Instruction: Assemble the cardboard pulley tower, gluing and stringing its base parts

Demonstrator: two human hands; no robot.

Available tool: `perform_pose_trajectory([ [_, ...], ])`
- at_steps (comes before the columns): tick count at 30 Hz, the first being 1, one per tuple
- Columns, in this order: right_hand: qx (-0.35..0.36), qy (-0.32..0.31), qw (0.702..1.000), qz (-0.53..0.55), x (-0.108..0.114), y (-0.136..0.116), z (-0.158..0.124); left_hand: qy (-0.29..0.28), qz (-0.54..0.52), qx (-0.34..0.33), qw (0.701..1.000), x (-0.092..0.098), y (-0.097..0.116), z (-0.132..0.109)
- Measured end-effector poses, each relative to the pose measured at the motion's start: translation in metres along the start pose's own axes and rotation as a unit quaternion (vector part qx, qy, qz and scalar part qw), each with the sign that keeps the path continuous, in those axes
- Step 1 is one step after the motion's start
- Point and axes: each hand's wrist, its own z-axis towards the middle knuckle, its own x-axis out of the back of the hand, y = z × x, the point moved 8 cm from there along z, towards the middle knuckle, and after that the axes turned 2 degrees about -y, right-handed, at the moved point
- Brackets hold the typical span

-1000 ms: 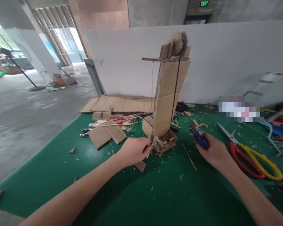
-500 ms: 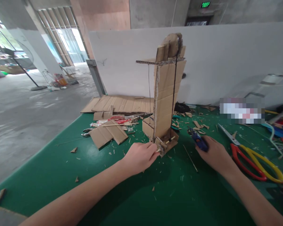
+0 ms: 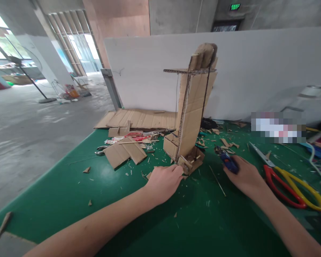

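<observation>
A tall cardboard tower [image 3: 191,110] leans to the right, with a side arm near its top and a dark cord down its front. A thin line hangs from the arm to a small cardboard box [image 3: 171,144] beside the base. My left hand [image 3: 164,184] is closed at the small cardboard bracket [image 3: 185,165] on the tower's base. Its fingertips hide whatever is pinched there. My right hand [image 3: 243,175] grips blue-handled pliers [image 3: 229,161], apart from the tower and low over the table. A thin stick [image 3: 217,180] lies between my hands.
Large scissors [image 3: 276,171] with red and yellow handles lie right of my right hand. Cardboard pieces [image 3: 117,151] and bundled sticks lie left of the tower. A large cardboard sheet [image 3: 144,118] lies behind. Scraps dot the green table [image 3: 77,185]; a white panel [image 3: 139,71] stands at the back.
The tower's top has tipped to the right. My left hand's fingers have turned at the base, and the stick end seen in them before is now hidden. My right hand has barely moved.
</observation>
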Motion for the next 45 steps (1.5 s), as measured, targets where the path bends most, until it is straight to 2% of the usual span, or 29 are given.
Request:
perform_pose_trajectory([
  [4,0.006,0.0,1.0,-0.01,-0.002,0.002,0.0,-0.027,-0.006,0.064,0.998,-0.004,-0.01,0.0],
  [8,0.0,-0.015,1.0,-0.013,-0.003,0.002,0.0,-0.034,-0.039,0.098,0.994,-0.006,-0.019,-0.001],
  [13,-0.014,-0.024,0.999,-0.024,0.001,0.0,-0.001,-0.022,-0.072,0.087,0.993,-0.001,-0.024,0.0],
  [19,-0.054,-0.033,0.994,-0.085,0.003,0.004,-0.003,-0.003,-0.061,0.054,0.997,0.007,-0.022,0.001],
  [24,-0.085,-0.042,0.992,-0.082,0.001,0.01,-0.004,-0.019,-0.046,0.055,0.997,0.007,-0.021,0.003],
  [27,-0.08,-0.041,0.993,-0.08,0.001,0.007,-0.004,-0.027,-0.037,0.068,0.997,0.005,-0.02,0.003],
  [31,-0.057,0.014,0.99,-0.132,0.017,-0.012,-0.008,-0.021,-0.034,0.088,0.995,0.003,-0.019,0.001],
  [33,-0.035,0.071,0.984,-0.158,0.033,-0.03,-0.012,-0.015,-0.034,0.089,0.995,0.003,-0.016,0.001],
  [35,0.009,0.1,0.985,-0.14,0.045,-0.054,-0.017,-0.016,-0.032,0.093,0.995,0.002,-0.012,0.002],
  [38,0.077,0.074,0.994,-0.032,0.047,-0.092,-0.025,-0.018,-0.025,0.088,0.996,0.0,-0.001,0.007],
  [42,0.089,-0.061,0.987,0.117,0.017,-0.121,-0.03,-0.002,-0.017,0.03,0.999,0.001,0.022,0.016],
  [45,0.101,-0.045,0.988,0.107,0.007,-0.126,-0.029,-0.015,-0.002,-0.036,0.999,0.011,0.032,0.019],
])
